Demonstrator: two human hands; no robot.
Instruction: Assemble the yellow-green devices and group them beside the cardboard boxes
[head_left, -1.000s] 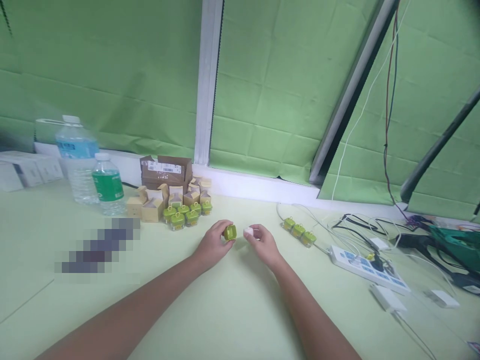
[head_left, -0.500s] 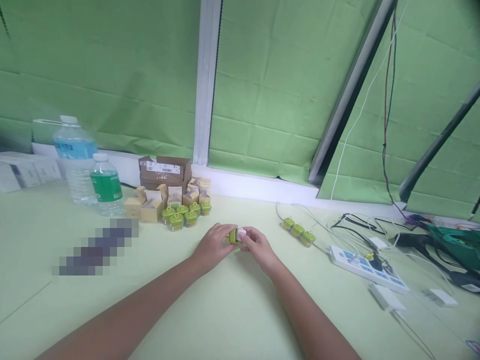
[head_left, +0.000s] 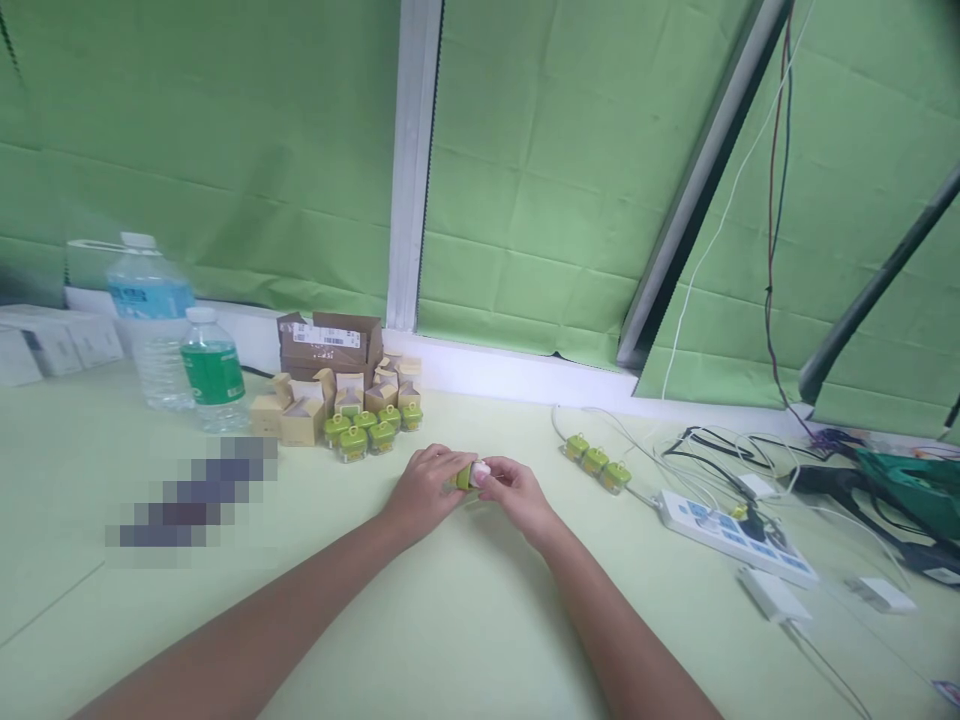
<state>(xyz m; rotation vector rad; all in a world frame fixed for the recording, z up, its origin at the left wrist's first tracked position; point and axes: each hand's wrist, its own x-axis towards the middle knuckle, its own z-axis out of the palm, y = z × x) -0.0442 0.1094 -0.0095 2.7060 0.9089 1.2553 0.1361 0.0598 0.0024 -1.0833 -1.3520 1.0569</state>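
Note:
At the middle of the head view, my left hand (head_left: 421, 494) is closed round a small green-lidded clear container (head_left: 464, 477), which lies tilted on its side. My right hand (head_left: 520, 498) pinches a small whitish piece (head_left: 479, 469) between thumb and fingers, right up against the container's green part. Fingers cover much of both, so I cannot tell whether the two are joined. Several matching green-lidded containers (head_left: 354, 441) stand in a group to the left, and three more (head_left: 595, 461) sit in a row to the right.
Opened small cardboard boxes (head_left: 303, 422) and a brown carton (head_left: 330, 345) stand behind the left group. Two water bottles (head_left: 214, 375) are farther left, near a blurred-out patch. On the right lie a white power strip (head_left: 739, 538), a white adapter (head_left: 774, 596) and tangled cables.
Both hands stay in nearly the same spot. The container and whitish piece have turned slightly between the fingers, and the right fingers have shifted a little.

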